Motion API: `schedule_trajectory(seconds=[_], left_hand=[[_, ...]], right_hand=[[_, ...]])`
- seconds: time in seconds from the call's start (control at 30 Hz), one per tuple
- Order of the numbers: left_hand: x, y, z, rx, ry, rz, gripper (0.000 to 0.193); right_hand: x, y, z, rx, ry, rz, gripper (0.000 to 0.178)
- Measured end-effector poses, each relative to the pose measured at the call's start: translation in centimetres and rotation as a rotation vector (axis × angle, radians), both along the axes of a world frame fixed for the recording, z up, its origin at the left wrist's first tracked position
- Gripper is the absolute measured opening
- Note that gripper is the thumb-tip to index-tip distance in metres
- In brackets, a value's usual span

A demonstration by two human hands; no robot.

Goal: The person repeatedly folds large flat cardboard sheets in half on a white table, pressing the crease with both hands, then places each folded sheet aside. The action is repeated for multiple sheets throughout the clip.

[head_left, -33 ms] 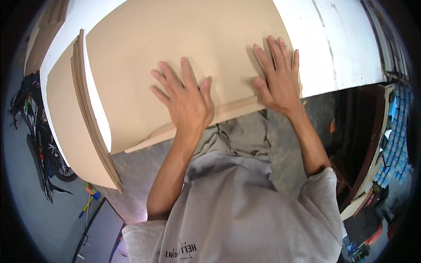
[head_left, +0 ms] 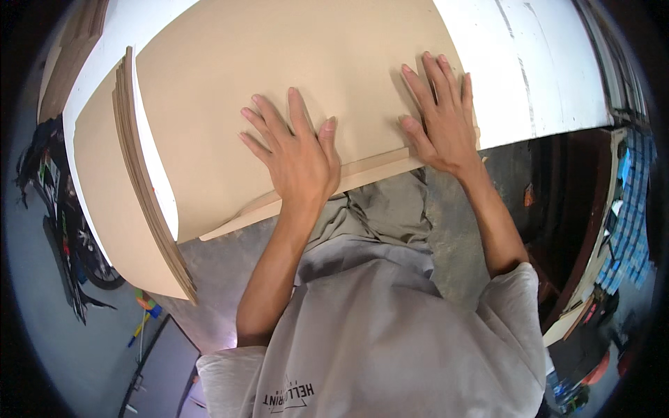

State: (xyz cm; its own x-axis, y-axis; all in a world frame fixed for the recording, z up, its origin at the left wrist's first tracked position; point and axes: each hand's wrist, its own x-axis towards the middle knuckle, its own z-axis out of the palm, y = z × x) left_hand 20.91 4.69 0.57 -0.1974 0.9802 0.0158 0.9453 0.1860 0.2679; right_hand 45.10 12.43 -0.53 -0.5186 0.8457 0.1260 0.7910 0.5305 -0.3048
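A large tan sheet (head_left: 230, 83), of paper or thin board, lies across the white table in front of me. Along its near edge runs a narrow band (head_left: 376, 164), a fold or a second layer; I cannot tell which. My left hand (head_left: 300, 157) rests palm down on the sheet's near part, fingers spread. Farther right, close to the sheet's right edge, my right hand (head_left: 442, 129) also lies flat with its fingers apart. Neither hand grips anything. What is under the palms is hidden.
To the left, a stack of tan sheets (head_left: 139, 160) overhangs the white table (head_left: 550, 76). Another brown stack (head_left: 73, 63) sits at the far left. A bicycle (head_left: 73, 230) stands on the left floor. At right are a dark shelf (head_left: 571, 202) and blue checked cloth (head_left: 631, 209).
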Motion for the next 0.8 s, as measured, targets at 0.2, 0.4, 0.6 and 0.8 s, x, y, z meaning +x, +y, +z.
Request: schedule_trajectory(seconds=[0.2, 0.4, 0.6, 0.8], left_hand=[[-0.9, 0.5, -2.4, 0.228, -0.291, -0.012, 0.067], [-2.6, -1.2, -1.4, 0.432, -0.437, -0.129, 0.064], [-10.6, -8.2, 2.5, 0.122, 0.107, -0.099, 0.068], [-14.4, -7.3, 1.8, -0.095, -0.049, -0.053, 0.072]], right_hand=[[-6.6, -1.0, 0.9, 0.060, -0.124, -0.111, 0.068], [-11.6, -2.3, 0.1, 0.089, -0.134, -0.101, 0.071], [-10.5, -1.8, -1.1, 0.116, -0.182, -0.083, 0.076], [-10.7, -1.8, -1.0, 0.114, -0.190, -0.070, 0.076]])
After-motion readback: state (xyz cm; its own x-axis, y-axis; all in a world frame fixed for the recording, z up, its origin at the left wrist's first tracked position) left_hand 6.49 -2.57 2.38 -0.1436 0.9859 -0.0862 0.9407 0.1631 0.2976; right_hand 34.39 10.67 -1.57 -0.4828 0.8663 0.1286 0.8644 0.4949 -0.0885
